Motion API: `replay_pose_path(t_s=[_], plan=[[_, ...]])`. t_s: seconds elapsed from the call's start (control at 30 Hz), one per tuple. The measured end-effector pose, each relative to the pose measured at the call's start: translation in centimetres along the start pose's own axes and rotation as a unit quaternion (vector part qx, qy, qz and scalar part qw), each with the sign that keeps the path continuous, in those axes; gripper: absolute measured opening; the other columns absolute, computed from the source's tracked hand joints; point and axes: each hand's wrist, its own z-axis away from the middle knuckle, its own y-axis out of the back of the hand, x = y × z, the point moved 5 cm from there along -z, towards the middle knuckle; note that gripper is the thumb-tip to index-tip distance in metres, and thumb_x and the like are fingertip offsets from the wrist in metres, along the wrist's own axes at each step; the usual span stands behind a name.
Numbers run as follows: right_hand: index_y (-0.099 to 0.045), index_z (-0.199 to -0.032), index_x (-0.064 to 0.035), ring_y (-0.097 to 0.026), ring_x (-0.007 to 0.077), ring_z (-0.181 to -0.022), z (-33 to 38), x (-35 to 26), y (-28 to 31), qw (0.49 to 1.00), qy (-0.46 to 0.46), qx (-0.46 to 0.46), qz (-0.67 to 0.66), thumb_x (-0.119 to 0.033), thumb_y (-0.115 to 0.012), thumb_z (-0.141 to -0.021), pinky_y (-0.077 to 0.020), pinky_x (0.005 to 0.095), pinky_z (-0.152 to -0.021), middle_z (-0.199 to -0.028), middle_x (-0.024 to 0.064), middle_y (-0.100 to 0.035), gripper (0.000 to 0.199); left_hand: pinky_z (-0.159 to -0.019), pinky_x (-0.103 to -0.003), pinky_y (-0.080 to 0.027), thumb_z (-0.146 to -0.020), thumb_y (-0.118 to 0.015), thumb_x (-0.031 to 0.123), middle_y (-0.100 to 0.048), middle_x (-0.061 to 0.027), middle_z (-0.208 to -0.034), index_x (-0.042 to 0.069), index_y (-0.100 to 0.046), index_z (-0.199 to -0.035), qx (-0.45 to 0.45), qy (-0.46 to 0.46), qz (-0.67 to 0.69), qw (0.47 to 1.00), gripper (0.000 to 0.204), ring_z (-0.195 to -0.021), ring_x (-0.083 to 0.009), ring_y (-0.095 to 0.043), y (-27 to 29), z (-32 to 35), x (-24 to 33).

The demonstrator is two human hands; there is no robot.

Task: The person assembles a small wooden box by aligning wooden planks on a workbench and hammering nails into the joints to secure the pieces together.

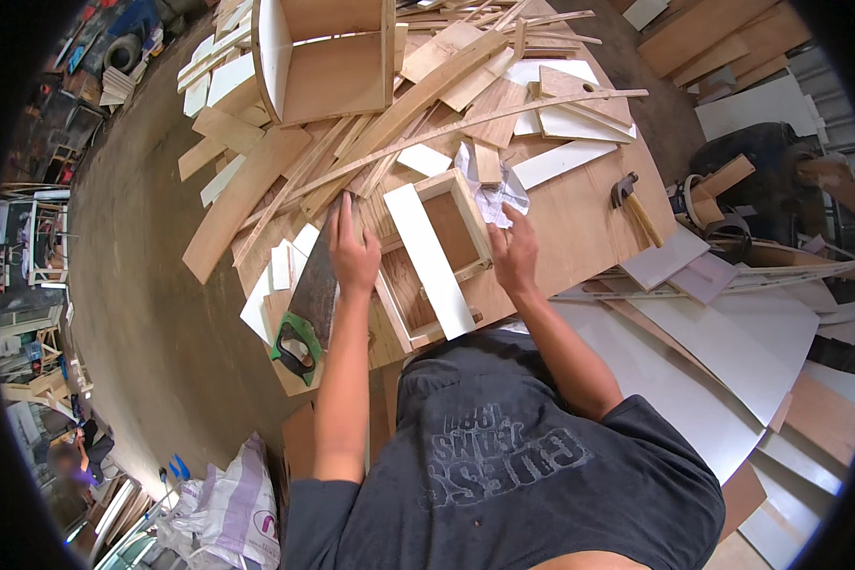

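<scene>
A wooden box frame (465, 195) with a crossbar lies on the workbench in front of me, and a white board strip (427, 258) lies slantwise across it. My left hand (356, 258) is beside the frame's left side, fingers stretched forward, over the edge of a handsaw (319, 296) with a green and black handle. At the frame's right corner is my right hand (515, 255), fingers apart and partly bent, next to a crumpled clear plastic bag (496, 198). Whether its fingertips touch the bag or the frame cannot be made out.
Wood strips and offcuts (418, 90) are heaped across the far bench, with an open wooden box (337, 81) on top. A hammer (636, 209) lies at the bench's right edge. Large white panels (703, 332) are stacked to my right; a white sack (233, 508) stands lower left.
</scene>
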Motion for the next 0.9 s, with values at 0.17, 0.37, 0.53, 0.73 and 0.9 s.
replay_pose_path(t_s=[0.17, 0.37, 0.53, 0.73, 0.9], plan=[[-0.066, -0.125, -0.0042, -0.068, 0.0285, -0.102, 3.0, -1.4, 3.0, 0.952, -0.06, -0.27, -0.133, -0.022, -0.08, -0.095, -0.0547, 0.0387, -0.08, -0.118, 0.0171, -0.07, 0.037, -0.102, -0.047, -0.051, -0.085, -0.085, 0.011, -0.073, -0.0123, -0.113, 0.006, -0.073, -0.111, -0.083, -0.022, 0.049, 0.995, 0.029, -0.11, -0.0343, -0.067, 5.6, 10.7, 5.8], [-0.067, -0.125, -0.0065, -0.069, 0.036, -0.107, 6.7, -2.6, 3.2, 0.885, 0.046, -0.446, -0.128, -0.043, -0.093, -0.081, -0.0572, 0.0435, -0.087, -0.115, 0.0167, -0.071, 0.062, -0.118, -0.054, -0.043, -0.072, -0.097, 0.034, -0.074, -0.0118, -0.113, 0.006, -0.076, -0.112, -0.194, -0.056, -0.003, 0.979, 0.054, -0.116, -0.0334, -0.067, 4.4, 17.3, 5.4], [-0.071, -0.125, -0.0081, -0.071, 0.035, -0.106, 8.2, -2.5, 3.0, 0.866, 0.024, -0.479, -0.146, -0.04, -0.094, -0.078, -0.0582, 0.0451, -0.091, -0.117, 0.0149, -0.074, 0.061, -0.127, -0.06, -0.035, -0.071, -0.097, 0.036, -0.075, -0.0119, -0.11, 0.005, -0.077, -0.11, -0.203, -0.084, -0.013, 0.975, 0.054, -0.116, -0.033, -0.068, 3.8, 17.8, 4.3], [-0.076, -0.114, -0.0044, -0.076, 0.0325, -0.101, 8.4, -2.2, 3.0, 0.874, 0.051, -0.467, -0.124, -0.021, -0.091, -0.081, -0.0596, 0.0407, -0.09, -0.11, 0.0146, -0.079, 0.04, -0.129, -0.062, -0.029, -0.069, -0.094, 0.014, -0.072, -0.0075, -0.093, 0.004, -0.075, -0.095, -0.229, -0.096, 0.013, 0.969, 0.034, -0.1, -0.0281, -0.07, 2.3, 18.4, 3.5], [-0.08, -0.111, -0.007, -0.077, 0.032, -0.101, 9.0, -1.4, 2.4, 0.874, 0.01, -0.471, -0.119, -0.014, -0.084, -0.084, -0.0613, 0.0414, -0.09, -0.112, 0.0129, -0.081, 0.029, -0.13, -0.063, -0.027, -0.068, -0.089, 0.006, -0.067, -0.007, -0.082, 0.004, -0.074, -0.09, -0.214, -0.085, 0.029, 0.973, 0.027, -0.089, -0.0266, -0.068, 1.8, 18.9, 3.2]])
